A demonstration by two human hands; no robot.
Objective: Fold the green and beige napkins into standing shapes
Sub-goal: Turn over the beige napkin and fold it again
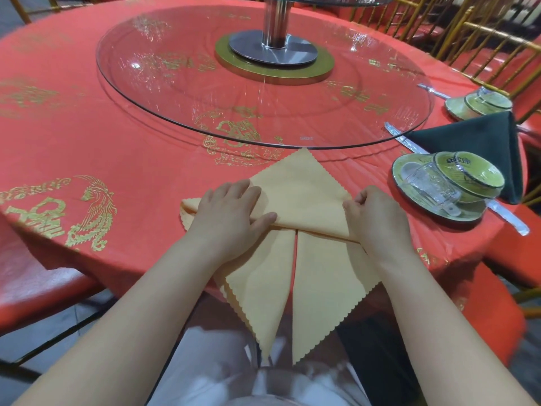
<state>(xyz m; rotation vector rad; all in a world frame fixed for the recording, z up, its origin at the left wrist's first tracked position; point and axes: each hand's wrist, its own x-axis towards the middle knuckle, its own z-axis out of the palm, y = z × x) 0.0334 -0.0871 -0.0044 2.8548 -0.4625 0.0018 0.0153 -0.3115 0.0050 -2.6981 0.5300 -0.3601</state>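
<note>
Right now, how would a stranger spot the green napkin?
From the glass turntable on the red table, look right. The green napkin stands between two place settings. It is the only dark, peaked cloth; the beige napkin is not standing.

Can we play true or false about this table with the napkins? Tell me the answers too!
1. The left hand and the right hand both touch the beige napkin. True.
2. The green napkin lies under the left hand. False: it is off to the right by the dishes, and no hand touches it.
3. Two pointed flaps of the beige napkin hang over the table's edge towards the person. True.
4. The tablecloth is blue. False: it is red with gold patterns.
5. A clear glass cup is on a plate to the right of the beige napkin. True.
</note>
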